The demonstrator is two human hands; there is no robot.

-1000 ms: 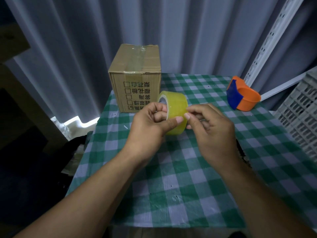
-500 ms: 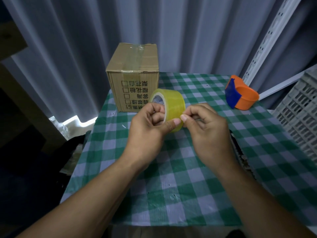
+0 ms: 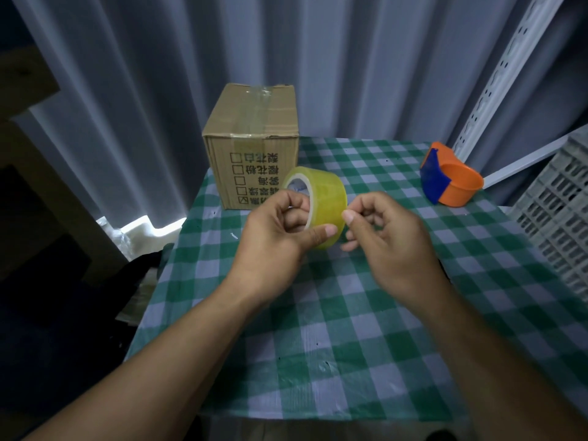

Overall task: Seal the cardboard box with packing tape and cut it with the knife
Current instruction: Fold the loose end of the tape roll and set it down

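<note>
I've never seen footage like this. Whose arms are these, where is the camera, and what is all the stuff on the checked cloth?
There is no machine here: a person wears a wide-angle camera on the head, so you look down along their own two bare arms. The left hand holds a roll of yellowish packing tape in the air, fingers hooked through its core. The right hand is beside the roll, thumb and forefinger pinched at its edge, probably picking at the tape's loose end, though the end itself is too small to see. On the green checked tablecloth stands a cardboard box, with clear tape already along its top. To the right lies an orange and blue tape cutter. A grey curtain hangs behind.
</note>
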